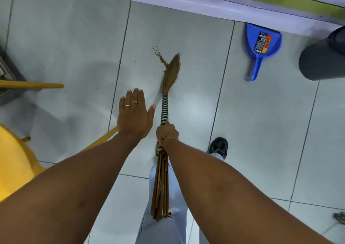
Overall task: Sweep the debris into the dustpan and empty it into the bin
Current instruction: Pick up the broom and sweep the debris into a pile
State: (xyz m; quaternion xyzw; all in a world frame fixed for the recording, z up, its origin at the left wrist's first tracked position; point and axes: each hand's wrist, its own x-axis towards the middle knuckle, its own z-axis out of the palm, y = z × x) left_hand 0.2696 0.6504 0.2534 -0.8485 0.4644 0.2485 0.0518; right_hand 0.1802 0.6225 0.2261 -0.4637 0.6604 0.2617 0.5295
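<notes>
the broom (169, 79) is gripped at its striped neck by the right hand (166, 132), fingers clenched round it, the brush tip laid on the floor (74, 38) at the centre of the frame. the left hand (135, 115) is held flat and spread, grasping nothing, just left of the handle. the debris (161, 57) is strewn in a thin line touching the upper left edge of the bristles. the dustpan (262, 43) is lying face up in the upper right, well apart from the crumbs, and the bin (321, 62) is seen at the right edge beside it.

the crumbs could be flicked and scattered if the soft tip is swept too briskly. since the pan is unheld and far off, grains may be left trailing along the grout lines on the way, or be pushed under its lip or past it toward the wall.
</notes>
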